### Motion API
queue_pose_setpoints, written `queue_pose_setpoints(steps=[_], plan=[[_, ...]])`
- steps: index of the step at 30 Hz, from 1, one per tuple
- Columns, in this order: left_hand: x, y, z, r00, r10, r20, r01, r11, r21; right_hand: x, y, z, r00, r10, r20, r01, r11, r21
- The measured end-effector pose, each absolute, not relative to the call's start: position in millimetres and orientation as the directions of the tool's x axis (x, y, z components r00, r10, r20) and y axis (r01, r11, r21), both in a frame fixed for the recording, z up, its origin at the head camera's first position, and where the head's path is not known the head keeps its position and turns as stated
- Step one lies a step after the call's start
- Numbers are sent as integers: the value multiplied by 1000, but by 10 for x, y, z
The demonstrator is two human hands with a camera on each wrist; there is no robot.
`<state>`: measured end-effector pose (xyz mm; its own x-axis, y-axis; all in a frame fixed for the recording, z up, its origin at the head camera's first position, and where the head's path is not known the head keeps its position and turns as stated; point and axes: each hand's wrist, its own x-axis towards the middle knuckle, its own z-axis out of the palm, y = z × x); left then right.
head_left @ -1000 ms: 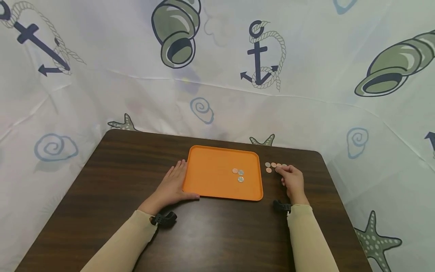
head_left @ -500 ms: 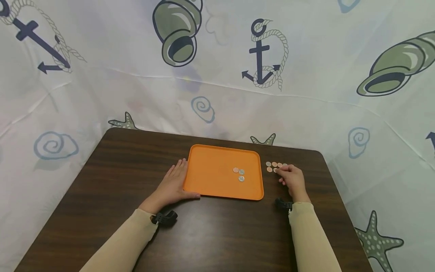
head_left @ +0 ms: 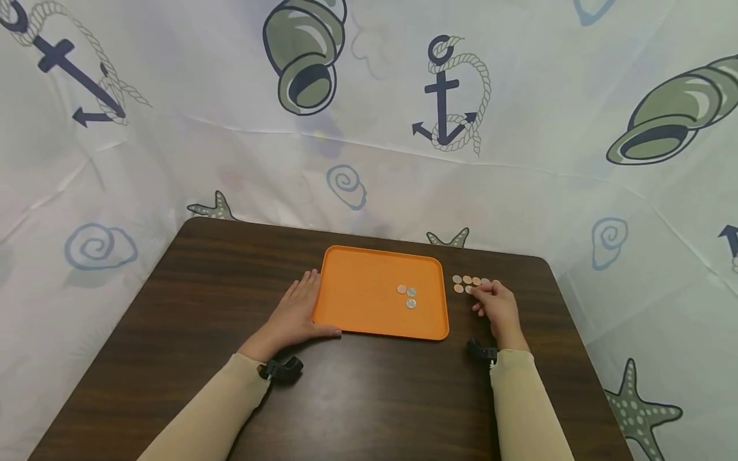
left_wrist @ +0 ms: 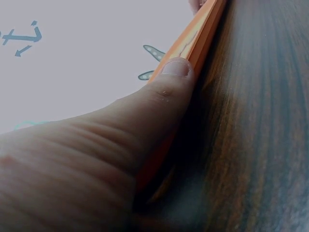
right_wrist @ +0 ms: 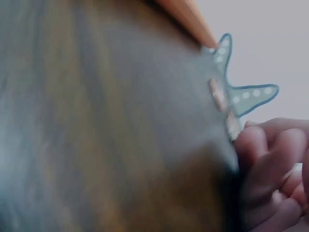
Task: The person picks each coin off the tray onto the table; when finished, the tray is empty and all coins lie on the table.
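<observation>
An orange tray [head_left: 363, 288] lies on the dark wood table. My left hand [head_left: 294, 314] rests along its left side, fingers extended past the corner and thumb along the near edge; the left wrist view shows the thumb [left_wrist: 164, 92] against the rim. Two silver coins and a copper coin [head_left: 401, 289] lie on the tray. Right of it, my right hand [head_left: 497, 307] has thumb and index fingertips together at a silver coin [head_left: 469, 290] on the table, pinching its edge. Its other fingers are curled in. A copper coin [head_left: 458, 289] lies just left of that one.
Behind the right fingertips runs a row of coins [head_left: 467, 280], copper and silver, partly hidden by the hand. The table's far edge meets a white curtain [head_left: 380, 186] printed with anchors, shells and starfish.
My right hand has drawn the silver coin slightly left, closer to the copper coin, and more of it shows. My left hand and the tray stay put.
</observation>
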<state>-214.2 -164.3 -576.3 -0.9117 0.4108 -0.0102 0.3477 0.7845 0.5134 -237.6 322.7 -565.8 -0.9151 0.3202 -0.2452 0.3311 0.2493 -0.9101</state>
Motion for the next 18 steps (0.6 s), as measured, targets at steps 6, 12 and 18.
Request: queue_pose_setpoints(steps=[6, 12, 18], plan=[[-2152, -1633, -5780, -911, 413, -12, 351, 789, 504, -2270, 3006, -5473, -945, 204, -256, 306, 271, -913], [-2162, -1612, -5770, -906, 424, -13, 363, 790, 494, -2226, 2515, -5265, -951, -50, -305, 252, 445, -859], [-2141, -1628, -5769, -913, 408, -4, 353, 796, 491, -2265, 2061, -5255, -942, -60, -332, 181, 738, -649]])
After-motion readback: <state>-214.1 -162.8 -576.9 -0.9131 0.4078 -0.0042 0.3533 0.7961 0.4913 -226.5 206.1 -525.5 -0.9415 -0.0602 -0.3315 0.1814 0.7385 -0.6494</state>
